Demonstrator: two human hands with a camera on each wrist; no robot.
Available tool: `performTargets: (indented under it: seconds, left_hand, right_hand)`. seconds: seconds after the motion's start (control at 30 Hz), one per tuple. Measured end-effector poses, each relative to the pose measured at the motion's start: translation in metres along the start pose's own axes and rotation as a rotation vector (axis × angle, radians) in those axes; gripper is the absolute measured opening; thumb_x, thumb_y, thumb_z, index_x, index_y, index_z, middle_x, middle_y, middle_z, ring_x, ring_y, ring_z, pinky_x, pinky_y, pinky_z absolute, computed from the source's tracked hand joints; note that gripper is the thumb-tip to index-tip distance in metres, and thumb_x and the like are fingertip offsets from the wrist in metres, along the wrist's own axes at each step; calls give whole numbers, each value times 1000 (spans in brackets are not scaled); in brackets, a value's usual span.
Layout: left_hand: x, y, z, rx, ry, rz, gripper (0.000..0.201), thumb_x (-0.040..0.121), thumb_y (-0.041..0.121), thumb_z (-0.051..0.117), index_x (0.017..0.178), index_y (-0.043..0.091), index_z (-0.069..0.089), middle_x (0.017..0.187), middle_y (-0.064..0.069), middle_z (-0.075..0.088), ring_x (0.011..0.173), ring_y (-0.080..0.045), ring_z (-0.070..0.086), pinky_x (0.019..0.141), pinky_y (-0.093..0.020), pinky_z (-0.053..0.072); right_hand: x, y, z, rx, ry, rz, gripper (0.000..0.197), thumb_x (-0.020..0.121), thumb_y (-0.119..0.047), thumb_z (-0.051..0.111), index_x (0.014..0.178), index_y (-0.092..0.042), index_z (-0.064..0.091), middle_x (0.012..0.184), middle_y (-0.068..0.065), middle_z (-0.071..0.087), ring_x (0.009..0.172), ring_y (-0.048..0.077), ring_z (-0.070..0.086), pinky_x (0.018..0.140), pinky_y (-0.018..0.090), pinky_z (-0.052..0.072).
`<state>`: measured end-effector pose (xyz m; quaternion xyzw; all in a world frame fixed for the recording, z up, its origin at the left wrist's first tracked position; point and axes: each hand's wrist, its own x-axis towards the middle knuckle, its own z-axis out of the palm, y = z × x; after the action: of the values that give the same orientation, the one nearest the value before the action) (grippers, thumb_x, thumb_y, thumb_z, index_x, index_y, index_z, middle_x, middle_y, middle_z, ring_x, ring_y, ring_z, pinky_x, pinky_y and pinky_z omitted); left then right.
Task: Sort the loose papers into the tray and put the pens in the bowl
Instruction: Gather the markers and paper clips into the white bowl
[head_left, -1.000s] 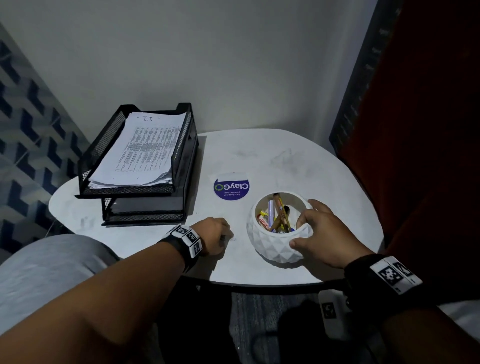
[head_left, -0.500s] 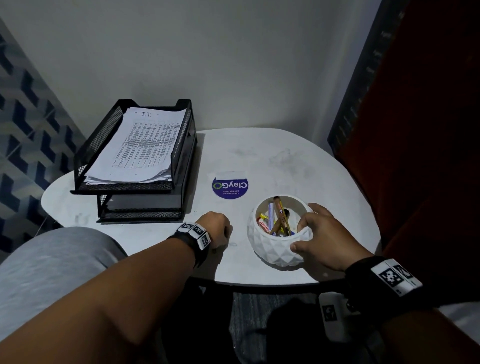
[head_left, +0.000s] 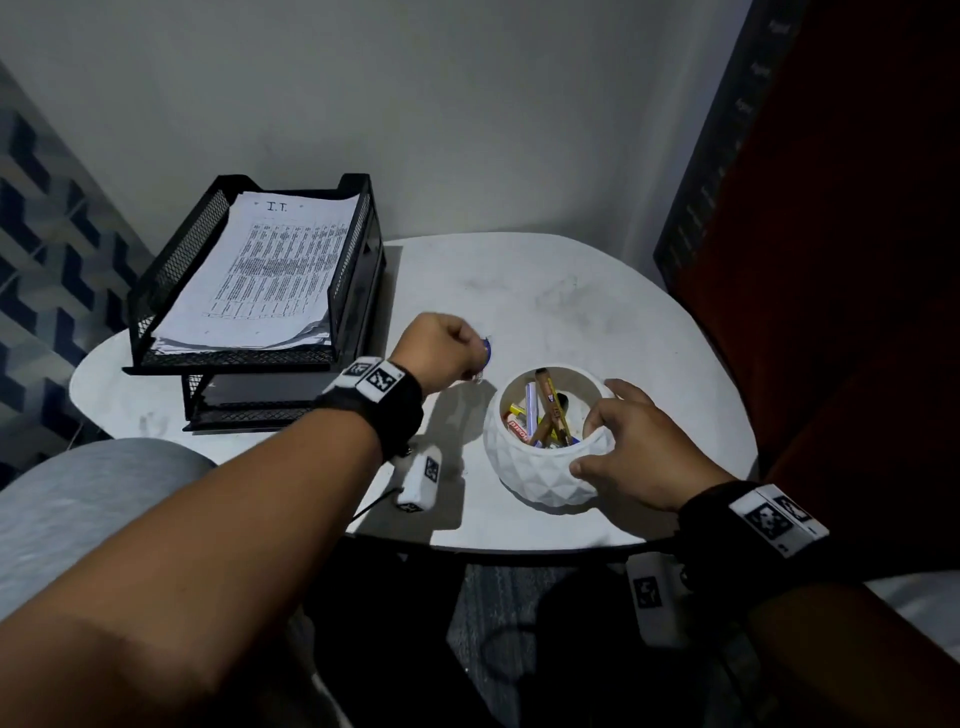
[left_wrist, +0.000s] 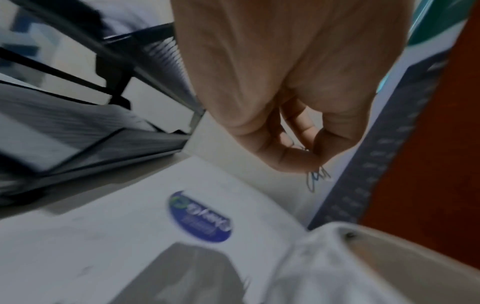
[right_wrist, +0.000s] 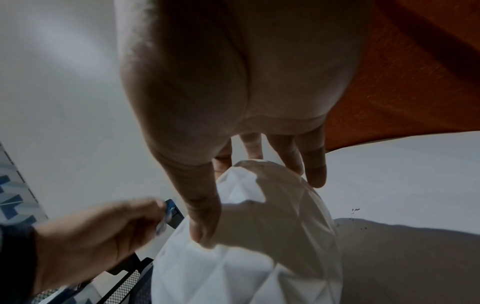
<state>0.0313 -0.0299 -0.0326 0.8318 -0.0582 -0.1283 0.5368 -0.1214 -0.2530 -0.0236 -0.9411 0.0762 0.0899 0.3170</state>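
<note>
- Where the head view is nearest the person, the right hand (head_left: 639, 457) grips the bowl (head_left: 540, 467) at its near right side, thumb on the faceted wall and fingers curled over the rim.
- Only the right wrist view shows that grip from below: thumb (right_wrist: 202, 218) pressed flat on the wall, fingertips (right_wrist: 315, 172) hooked over the far edge.
- Pens (head_left: 545, 410) stand bunched inside the bowl, seen from the head view alone.
- Left of the bowl, the left hand (head_left: 441, 353) is raised off the table (head_left: 649, 332), fingers curled together.
- From the left wrist view, thumb and fingers pinch something thin and wiry (left_wrist: 315, 179); blur hides what it is.
- That view also shows the sticker (left_wrist: 200, 218) whole, which the head view mostly hides behind the hand.
- Farthest back left, the tray (head_left: 166, 280) holds the papers (head_left: 275, 270) in its top tier.
</note>
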Motion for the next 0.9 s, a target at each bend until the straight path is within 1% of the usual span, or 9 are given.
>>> performTargets:
  seconds: [0.13, 0.23, 0.33, 0.5, 0.6, 0.67, 0.77, 0.83, 0.9]
  left_hand:
    - [-22, 43, 18, 60, -171, 177, 19, 74, -3, 73, 70, 13, 65, 62, -5, 65, 56, -19, 63, 61, -31, 57]
    - [-39, 50, 33, 380, -210, 325, 18, 75, 11, 73, 76, 23, 59, 76, 4, 70, 70, -14, 67, 67, -29, 55]
    - [-49, 49, 36, 463, -234, 378, 18, 81, 7, 63, 84, 24, 62, 92, 10, 74, 85, -7, 69, 75, -25, 55]
    - [-41, 39, 17, 364, -150, 288, 24, 82, 6, 65, 88, 29, 66, 90, 17, 70, 87, -7, 70, 79, -22, 54]
    - [-32, 20, -4, 429, -51, 186, 23, 80, 9, 71, 90, 29, 66, 97, 7, 72, 89, -15, 70, 79, -24, 53]
    - [-30, 0, -15, 550, -94, 22, 26, 77, 14, 78, 98, 25, 67, 104, 0, 71, 91, -21, 68, 78, -26, 52]
    - [-40, -30, -19, 726, -280, -207, 44, 78, 23, 82, 119, 17, 66, 108, -10, 68, 81, -26, 67, 54, -19, 48]
    - [-51, -48, -13, 800, -361, -282, 41, 76, 25, 79, 112, 7, 71, 105, -16, 71, 82, -29, 69, 44, -14, 41]
    - [-59, -65, -1, 833, -340, -361, 47, 66, 38, 76, 98, 4, 72, 95, -12, 71, 79, -26, 67, 56, -20, 51]
  right_hand:
    - [-2, -6, -1, 16, 10, -22, 29, 69, -21, 86, 90, -21, 66, 158, -4, 28, 139, 13, 40, 92, 18, 30]
    - [-6, -10, -2, 13, 28, -34, 30, 69, -23, 86, 92, -20, 66, 157, -3, 28, 138, 14, 41, 91, 18, 30]
    - [-9, -8, -4, 13, 43, -35, 31, 70, -24, 86, 93, -21, 66, 161, -2, 24, 143, 13, 36, 95, 18, 29]
    - [-11, -2, -7, 47, 65, -39, 31, 65, -27, 87, 86, -27, 64, 160, -2, 27, 139, 17, 42, 105, 26, 36]
    - [-10, 1, -7, 67, 87, -45, 32, 63, -30, 88, 82, -29, 62, 155, -2, 33, 133, 18, 48, 107, 31, 41]
    - [-9, 1, -7, 70, 94, -44, 32, 63, -30, 88, 81, -30, 62, 155, -2, 33, 133, 18, 48, 108, 31, 40]
    - [-8, 5, -5, 72, 89, -44, 32, 62, -31, 89, 79, -31, 61, 154, 0, 36, 134, 19, 47, 110, 35, 40]
    - [-8, 8, -4, 82, 84, -45, 33, 60, -32, 89, 78, -31, 62, 154, 1, 36, 136, 19, 45, 111, 39, 40]
    - [-8, 11, -3, 84, 85, -50, 33, 60, -32, 90, 77, -32, 61, 152, 1, 39, 134, 18, 46, 111, 40, 40]
